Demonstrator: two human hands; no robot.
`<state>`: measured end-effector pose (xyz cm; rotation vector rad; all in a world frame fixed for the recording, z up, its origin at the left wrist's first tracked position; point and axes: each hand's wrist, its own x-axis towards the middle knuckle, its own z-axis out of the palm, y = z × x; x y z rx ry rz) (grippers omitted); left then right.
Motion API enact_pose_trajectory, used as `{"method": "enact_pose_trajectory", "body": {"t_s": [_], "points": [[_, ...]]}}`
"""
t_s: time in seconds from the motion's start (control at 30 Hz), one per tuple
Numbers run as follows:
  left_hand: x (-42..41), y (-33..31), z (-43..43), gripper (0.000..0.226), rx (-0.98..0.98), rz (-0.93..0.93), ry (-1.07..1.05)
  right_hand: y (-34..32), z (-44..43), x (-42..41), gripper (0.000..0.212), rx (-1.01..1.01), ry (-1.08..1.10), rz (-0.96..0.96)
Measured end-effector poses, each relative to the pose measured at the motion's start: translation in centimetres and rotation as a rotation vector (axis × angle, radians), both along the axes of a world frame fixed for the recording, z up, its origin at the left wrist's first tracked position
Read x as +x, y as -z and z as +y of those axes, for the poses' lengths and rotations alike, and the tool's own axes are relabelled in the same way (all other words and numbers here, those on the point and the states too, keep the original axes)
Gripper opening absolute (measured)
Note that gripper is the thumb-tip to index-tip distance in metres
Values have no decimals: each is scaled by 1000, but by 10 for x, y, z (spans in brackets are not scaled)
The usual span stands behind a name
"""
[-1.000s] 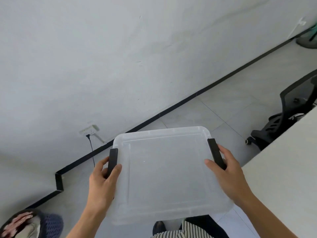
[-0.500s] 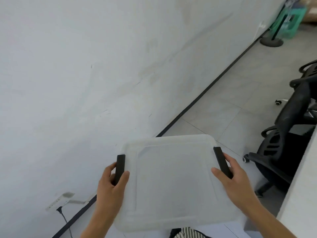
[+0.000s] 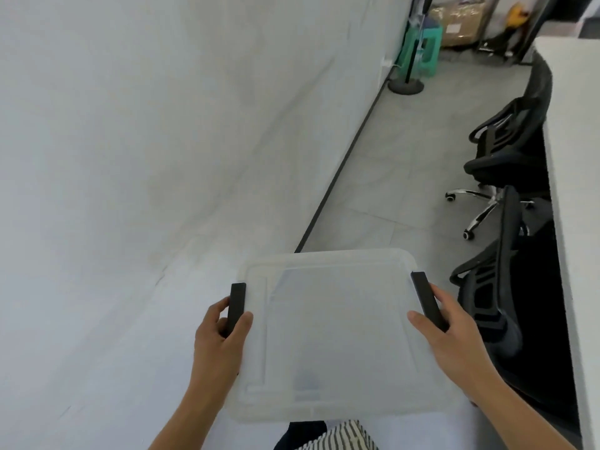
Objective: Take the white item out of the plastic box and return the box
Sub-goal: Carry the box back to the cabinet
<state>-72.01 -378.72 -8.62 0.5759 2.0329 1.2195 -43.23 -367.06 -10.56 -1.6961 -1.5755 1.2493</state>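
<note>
Translucent plastic box (image 3: pixel 334 332) carried in mid-air, lid side up, level with a slight tilt, held out in front of the body and above the grey tiled floor (image 3: pixel 406 151). Left hand (image 3: pixel 220 342) closed on the box's left edge: thumb lying over the lid rim, fingers curled round the outer side of the black latch (image 3: pixel 236 303) there. Right hand (image 3: pixel 454 336) closed on the opposite edge: thumb pressed flat on the lid surface, fingers wrapped behind the right black latch (image 3: pixel 426 298). Box spans the full gap between the two hands, its near edge close to the wearer's striped clothing (image 3: pixel 337 436), its far edge pointing away toward the floor. Both latches lying flat against the box sides, lid seated. Contents not readable through the cloudy plastic; only a faint darker patch near the box's near edge; white item not made out. White wall (image 3: pixel 162 157) to the left of the box, very close to its left side, with a dark skirting strip (image 3: pixel 341 170) running away from the box's far left corner. Two black office chairs (image 3: pixel 506 151) to the right of the box and beyond it, tucked against a white desk edge (image 3: pixel 571 190). Far beyond the box, a black round-based stand (image 3: pixel 406 82) and a green stool (image 3: pixel 422 50), both by the wall.
</note>
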Motion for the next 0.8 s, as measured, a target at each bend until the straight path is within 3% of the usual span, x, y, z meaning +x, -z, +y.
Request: {"method": "enact_pose_trajectory", "body": {"t_s": [0.2,0.5,0.8], "points": [[-48,-19,175,37,-5,41,221,-24,111,-31,52,0,215,-4],[-45,-8,413,38,-32,23,415,-16,285,-29,53,-53,442,22],[-31,-15,647,39,-28,55,405,-24,528,-15,50,-52,395,8]]}}
